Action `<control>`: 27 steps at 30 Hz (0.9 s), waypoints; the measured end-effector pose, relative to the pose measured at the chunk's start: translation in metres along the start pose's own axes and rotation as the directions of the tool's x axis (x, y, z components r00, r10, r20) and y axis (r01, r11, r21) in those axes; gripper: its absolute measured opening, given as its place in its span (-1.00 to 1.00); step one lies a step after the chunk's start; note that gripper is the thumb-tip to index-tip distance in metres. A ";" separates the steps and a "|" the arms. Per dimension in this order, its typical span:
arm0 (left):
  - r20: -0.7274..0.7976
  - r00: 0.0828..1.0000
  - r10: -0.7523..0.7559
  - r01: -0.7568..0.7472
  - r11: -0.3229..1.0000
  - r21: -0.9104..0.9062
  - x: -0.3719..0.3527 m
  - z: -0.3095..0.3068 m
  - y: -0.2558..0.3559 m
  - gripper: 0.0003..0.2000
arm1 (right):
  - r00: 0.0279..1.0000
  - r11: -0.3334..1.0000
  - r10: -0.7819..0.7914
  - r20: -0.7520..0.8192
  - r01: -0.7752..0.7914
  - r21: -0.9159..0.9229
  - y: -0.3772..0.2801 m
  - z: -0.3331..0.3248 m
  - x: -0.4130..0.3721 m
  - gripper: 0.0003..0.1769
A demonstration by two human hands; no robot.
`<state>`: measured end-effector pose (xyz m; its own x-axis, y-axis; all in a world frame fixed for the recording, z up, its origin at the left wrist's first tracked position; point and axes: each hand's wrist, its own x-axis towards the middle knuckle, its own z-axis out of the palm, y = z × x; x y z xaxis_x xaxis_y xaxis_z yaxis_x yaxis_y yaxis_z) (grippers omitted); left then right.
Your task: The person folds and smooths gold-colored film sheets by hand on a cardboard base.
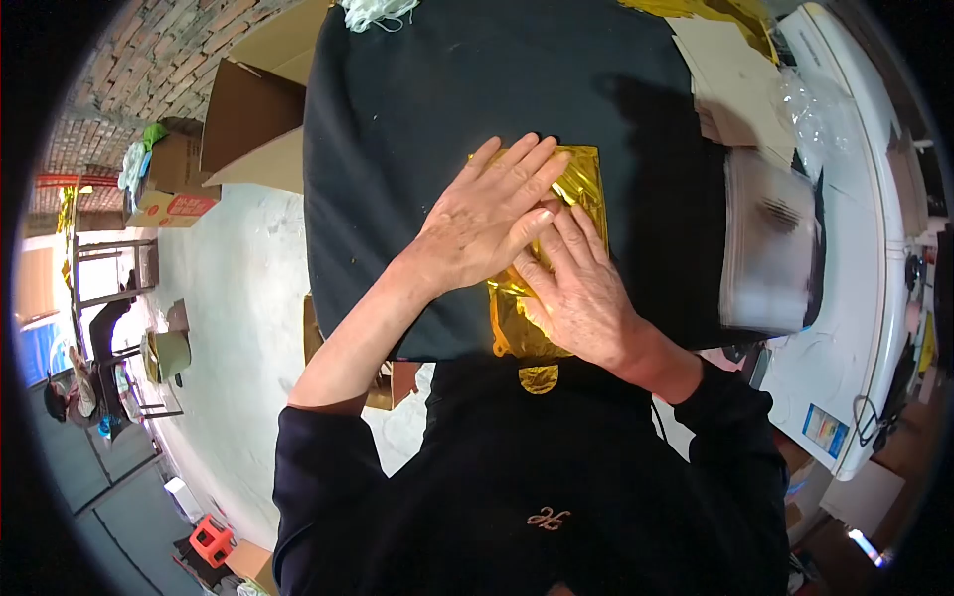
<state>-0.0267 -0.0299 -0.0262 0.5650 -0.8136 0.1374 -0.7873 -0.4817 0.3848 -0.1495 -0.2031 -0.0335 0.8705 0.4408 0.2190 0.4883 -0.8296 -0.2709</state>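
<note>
A shiny gold foil sheet lies on the table's dark cloth, right in front of my body. My left hand rests flat across its upper left part, fingers stretched out. Lower and to the right, my right hand also lies flat on the foil. The left thumb meets or overlaps the right fingers. Much of the foil is hidden under both hands, and its lower end reaches the table's near edge. Below that edge, a small rounded gold piece shows against my dark clothing.
A stack of clear plastic sleeves lies to the right, with cardboard sheets and more gold foil beyond. White threads sit at the far edge. Open cardboard boxes stand left. A seated person is far left.
</note>
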 end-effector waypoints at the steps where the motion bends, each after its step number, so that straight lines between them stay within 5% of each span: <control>1: -0.003 1.000 0.003 -0.003 1.000 0.002 0.000 0.000 0.000 -0.33 | 1.000 1.000 0.010 0.004 -0.010 -0.006 -0.002 0.000 -0.001 -0.19; 9: -0.036 0.999 0.024 -0.025 0.999 -0.026 -0.002 0.000 -0.001 -0.38 | 0.999 0.991 0.044 0.018 -0.046 0.126 -0.022 -0.014 -0.023 -0.09; 15: 0.014 0.997 0.079 -0.080 0.977 0.200 -0.001 -0.002 0.004 -0.41 | 0.999 0.979 0.033 0.041 -0.041 0.202 -0.027 -0.030 -0.042 -0.14; 19: 0.009 0.996 0.083 -0.084 0.978 0.189 -0.001 -0.002 0.005 -0.41 | 0.988 0.973 -0.061 -0.140 0.090 0.213 -0.006 -0.049 -0.039 -0.28; 21: 0.001 0.996 0.087 -0.085 0.981 0.175 -0.002 -0.002 0.005 -0.42 | 0.973 0.970 0.012 -0.229 0.043 0.237 0.007 -0.056 -0.019 -0.35; 23: -0.026 0.995 0.098 -0.092 0.981 0.171 -0.001 0.001 0.004 -0.43 | 0.972 0.998 0.062 -0.227 -0.053 0.045 0.020 -0.051 0.002 -0.27; 27: -0.013 0.994 0.107 -0.102 0.974 0.202 -0.001 0.002 0.002 -0.43 | 0.979 0.993 0.094 -0.183 -0.106 -0.059 0.049 -0.017 0.007 -0.16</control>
<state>-0.0288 -0.0310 -0.0279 0.4811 -0.8559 0.1897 -0.8742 -0.4523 0.1765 -0.1204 -0.2457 -0.0296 0.8861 0.2909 0.3608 0.3888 -0.8903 -0.2370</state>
